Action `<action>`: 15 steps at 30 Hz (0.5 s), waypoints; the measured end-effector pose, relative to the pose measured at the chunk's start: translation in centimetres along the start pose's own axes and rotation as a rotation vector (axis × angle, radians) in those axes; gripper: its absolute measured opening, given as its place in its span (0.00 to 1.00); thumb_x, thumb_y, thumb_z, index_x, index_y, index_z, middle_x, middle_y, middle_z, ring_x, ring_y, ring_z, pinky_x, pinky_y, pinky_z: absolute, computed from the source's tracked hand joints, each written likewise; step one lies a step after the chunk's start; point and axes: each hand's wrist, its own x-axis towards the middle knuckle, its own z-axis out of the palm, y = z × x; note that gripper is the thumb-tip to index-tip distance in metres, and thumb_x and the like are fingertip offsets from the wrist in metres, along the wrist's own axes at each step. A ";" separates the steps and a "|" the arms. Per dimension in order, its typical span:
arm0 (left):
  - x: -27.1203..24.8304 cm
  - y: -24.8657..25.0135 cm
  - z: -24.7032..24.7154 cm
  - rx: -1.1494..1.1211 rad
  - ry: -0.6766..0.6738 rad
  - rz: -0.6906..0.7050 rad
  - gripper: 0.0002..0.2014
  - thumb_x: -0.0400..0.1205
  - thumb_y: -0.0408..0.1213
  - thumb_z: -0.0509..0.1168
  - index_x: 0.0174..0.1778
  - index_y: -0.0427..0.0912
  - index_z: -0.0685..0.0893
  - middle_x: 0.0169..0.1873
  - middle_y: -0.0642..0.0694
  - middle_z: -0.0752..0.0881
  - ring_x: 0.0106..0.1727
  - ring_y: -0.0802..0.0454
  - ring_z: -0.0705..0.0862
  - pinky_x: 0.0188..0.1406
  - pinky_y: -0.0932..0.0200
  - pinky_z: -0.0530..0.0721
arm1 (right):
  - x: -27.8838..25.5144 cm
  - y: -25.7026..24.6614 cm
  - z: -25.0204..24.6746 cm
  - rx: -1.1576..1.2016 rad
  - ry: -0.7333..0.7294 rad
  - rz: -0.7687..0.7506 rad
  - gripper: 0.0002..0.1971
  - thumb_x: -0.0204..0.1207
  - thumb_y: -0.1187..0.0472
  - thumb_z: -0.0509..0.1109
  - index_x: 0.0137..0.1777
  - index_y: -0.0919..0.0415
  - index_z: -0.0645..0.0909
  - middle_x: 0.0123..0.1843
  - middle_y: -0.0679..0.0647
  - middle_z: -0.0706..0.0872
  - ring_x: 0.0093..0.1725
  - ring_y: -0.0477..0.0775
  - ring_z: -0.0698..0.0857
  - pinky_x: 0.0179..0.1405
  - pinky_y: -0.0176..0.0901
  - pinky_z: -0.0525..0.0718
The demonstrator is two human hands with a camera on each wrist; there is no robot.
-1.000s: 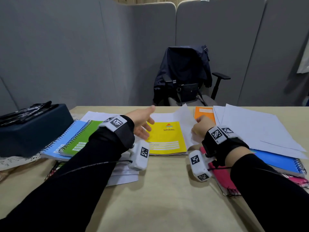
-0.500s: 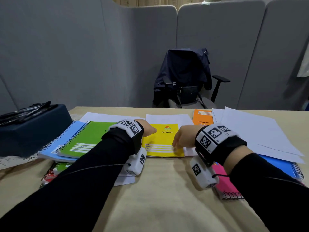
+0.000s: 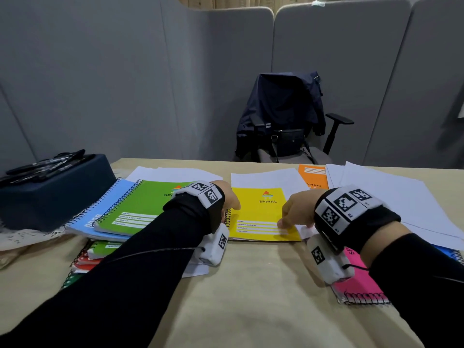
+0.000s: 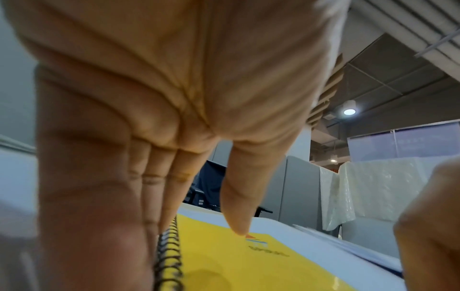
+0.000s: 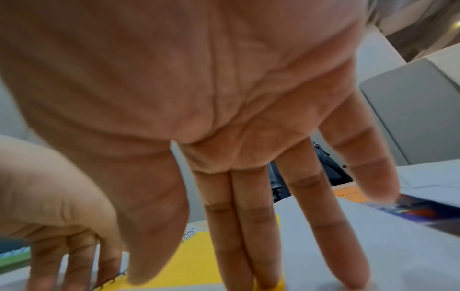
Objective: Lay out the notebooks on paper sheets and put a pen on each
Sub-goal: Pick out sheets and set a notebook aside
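Observation:
A yellow spiral notebook (image 3: 261, 214) lies flat on a white paper sheet (image 3: 263, 179) at the table's middle. My left hand (image 3: 229, 199) rests at its spiral edge; in the left wrist view the straight fingers (image 4: 154, 196) run along the binding and the thumb tip touches the yellow cover (image 4: 248, 265). My right hand (image 3: 293, 214) rests at the notebook's right edge, with its straight fingers (image 5: 248, 236) touching the cover (image 5: 199, 261) and the sheet (image 5: 323, 226). Neither hand grips anything. Black pens (image 3: 45, 167) lie on a dark blue box (image 3: 50, 197) at the left.
Green (image 3: 140, 207) and blue (image 3: 110, 197) notebooks lie left of the yellow one, above a lower stack (image 3: 93, 254). An orange notebook (image 3: 312, 175), loose paper sheets (image 3: 389, 197) and a pink notebook (image 3: 356, 280) are at the right. A chair with a jacket (image 3: 283, 116) stands behind the table.
The right hand held the sheet's edge lifted a second ago; the sheet now lies flat. Both hands have come down onto the yellow notebook's two sides.

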 end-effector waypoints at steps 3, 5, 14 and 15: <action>-0.2 0.4 0.2 -0.031 -0.033 -0.008 0.24 0.78 0.43 0.73 0.64 0.30 0.81 0.61 0.33 0.85 0.63 0.38 0.85 0.64 0.48 0.83 | -0.3 0.3 0.4 0.055 0.002 -0.027 0.23 0.82 0.42 0.60 0.70 0.55 0.78 0.68 0.51 0.81 0.66 0.54 0.79 0.63 0.44 0.74; -0.6 0.8 0.4 0.022 -0.034 0.002 0.26 0.76 0.44 0.74 0.64 0.30 0.80 0.62 0.33 0.84 0.64 0.37 0.84 0.65 0.47 0.82 | 0.0 0.9 0.8 0.193 0.019 -0.042 0.17 0.79 0.45 0.66 0.65 0.49 0.82 0.60 0.47 0.84 0.62 0.51 0.80 0.58 0.44 0.76; -2.1 4.9 -0.5 0.235 0.070 0.151 0.29 0.81 0.57 0.63 0.64 0.34 0.82 0.43 0.42 0.85 0.55 0.40 0.85 0.45 0.58 0.76 | -0.2 7.5 -0.8 0.546 0.305 0.146 0.06 0.77 0.64 0.68 0.51 0.55 0.85 0.41 0.48 0.85 0.49 0.58 0.90 0.25 0.36 0.79; -2.1 5.4 -0.3 0.237 0.038 0.163 0.29 0.80 0.58 0.63 0.65 0.35 0.81 0.51 0.40 0.86 0.57 0.40 0.84 0.47 0.57 0.77 | -0.4 8.3 -1.0 0.503 0.305 0.188 0.08 0.77 0.66 0.68 0.52 0.58 0.86 0.44 0.51 0.88 0.50 0.59 0.90 0.30 0.39 0.83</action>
